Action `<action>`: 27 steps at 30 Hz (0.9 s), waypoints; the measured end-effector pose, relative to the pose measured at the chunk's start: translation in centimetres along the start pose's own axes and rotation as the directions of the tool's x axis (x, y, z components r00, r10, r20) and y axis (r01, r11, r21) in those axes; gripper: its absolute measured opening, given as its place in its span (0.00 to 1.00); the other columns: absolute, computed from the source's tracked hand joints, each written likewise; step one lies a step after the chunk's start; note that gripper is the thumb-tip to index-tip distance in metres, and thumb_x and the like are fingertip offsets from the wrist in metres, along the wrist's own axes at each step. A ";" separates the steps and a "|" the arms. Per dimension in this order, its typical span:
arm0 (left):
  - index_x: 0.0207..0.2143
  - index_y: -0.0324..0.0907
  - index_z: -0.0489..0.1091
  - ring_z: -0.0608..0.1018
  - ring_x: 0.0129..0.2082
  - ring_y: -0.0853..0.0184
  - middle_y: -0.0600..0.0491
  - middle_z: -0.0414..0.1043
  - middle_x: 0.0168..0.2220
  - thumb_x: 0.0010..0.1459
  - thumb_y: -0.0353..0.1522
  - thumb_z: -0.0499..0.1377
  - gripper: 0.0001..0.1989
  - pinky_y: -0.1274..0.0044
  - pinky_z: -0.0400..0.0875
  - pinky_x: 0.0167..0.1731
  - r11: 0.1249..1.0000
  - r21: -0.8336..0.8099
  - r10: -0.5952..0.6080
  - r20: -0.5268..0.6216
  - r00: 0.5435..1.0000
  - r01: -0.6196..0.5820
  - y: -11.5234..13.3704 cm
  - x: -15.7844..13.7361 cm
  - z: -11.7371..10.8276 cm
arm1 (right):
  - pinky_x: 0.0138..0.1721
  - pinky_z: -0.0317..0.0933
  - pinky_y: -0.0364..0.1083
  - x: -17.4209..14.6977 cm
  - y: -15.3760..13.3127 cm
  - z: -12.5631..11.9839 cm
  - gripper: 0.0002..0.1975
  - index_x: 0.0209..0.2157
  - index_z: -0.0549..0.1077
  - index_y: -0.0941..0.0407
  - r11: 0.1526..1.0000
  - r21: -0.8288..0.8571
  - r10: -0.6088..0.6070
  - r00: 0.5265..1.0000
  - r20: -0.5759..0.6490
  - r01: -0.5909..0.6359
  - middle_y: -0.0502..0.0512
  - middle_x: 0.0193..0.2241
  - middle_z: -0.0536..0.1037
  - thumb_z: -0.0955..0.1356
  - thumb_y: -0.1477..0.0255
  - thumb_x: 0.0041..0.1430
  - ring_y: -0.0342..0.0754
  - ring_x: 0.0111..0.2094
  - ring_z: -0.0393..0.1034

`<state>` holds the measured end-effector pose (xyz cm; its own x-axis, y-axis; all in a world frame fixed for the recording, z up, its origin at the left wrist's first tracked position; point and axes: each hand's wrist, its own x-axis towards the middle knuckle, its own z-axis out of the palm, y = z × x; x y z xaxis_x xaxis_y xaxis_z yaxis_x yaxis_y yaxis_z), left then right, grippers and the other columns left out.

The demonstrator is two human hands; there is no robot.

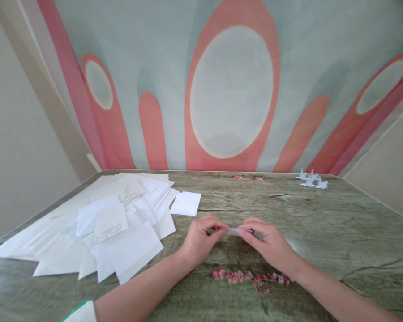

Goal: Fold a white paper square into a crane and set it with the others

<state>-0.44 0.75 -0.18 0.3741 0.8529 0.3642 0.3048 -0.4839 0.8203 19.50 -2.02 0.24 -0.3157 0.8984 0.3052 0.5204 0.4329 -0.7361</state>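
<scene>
Between my two hands is a small folded piece of white paper, seen nearly edge-on a little above the wood-grain table. My left hand pinches its left end between thumb and fingers. The right end is gripped by my right hand in the same way, with a dark edge or shadow showing by its fingertips. How the paper is folded is too small to make out. Just beyond my left hand lies a neat stack of white square paper.
A wide, overlapping pile of white paper sheets covers the table's left side, some with printed text. Several small white folded paper cranes stand at the far right corner. Pink blossoms are printed on the tabletop. A patterned backdrop rises behind the far edge.
</scene>
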 end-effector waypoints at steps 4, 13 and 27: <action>0.29 0.41 0.74 0.74 0.34 0.68 0.52 0.72 0.31 0.50 0.22 0.57 0.09 0.77 0.68 0.37 0.992 0.000 0.128 -0.044 0.991 -0.128 -0.1 -0.3 -0.1 | 0.37 0.62 0.46 -0.2 0.5 0.0 0.10 0.40 0.74 0.51 0.965 -0.148 -0.235 0.965 -0.115 0.217 0.54 0.33 0.73 0.63 0.72 0.59 0.47 0.36 0.67; 0.27 0.41 0.73 0.74 0.34 0.69 0.51 0.72 0.31 0.52 0.24 0.57 0.07 0.77 0.69 0.36 0.964 0.069 0.259 -0.042 0.965 -0.256 0.2 -0.8 -0.2 | 0.40 0.63 0.51 -0.4 1.8 -0.1 0.18 0.46 0.72 0.48 0.854 -0.347 -0.459 0.875 -0.156 0.387 0.54 0.37 0.75 0.64 0.79 0.56 0.49 0.39 0.67; 0.34 0.44 0.74 0.74 0.32 0.68 0.53 0.74 0.31 0.55 0.27 0.55 0.09 0.78 0.67 0.34 0.989 0.132 0.046 0.104 0.994 -0.060 -0.9 -0.7 -0.1 | 0.33 0.60 0.47 -0.3 1.5 0.6 0.08 0.38 0.74 0.53 0.881 -0.329 -0.390 0.915 -0.101 0.339 0.52 0.26 0.75 0.64 0.74 0.58 0.45 0.28 0.67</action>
<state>-1.05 0.59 -1.13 0.4765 0.8047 0.3542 0.3947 -0.5558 0.7317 19.92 -1.71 -1.35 -0.4115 0.6609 0.6276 0.6122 0.7106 -0.3468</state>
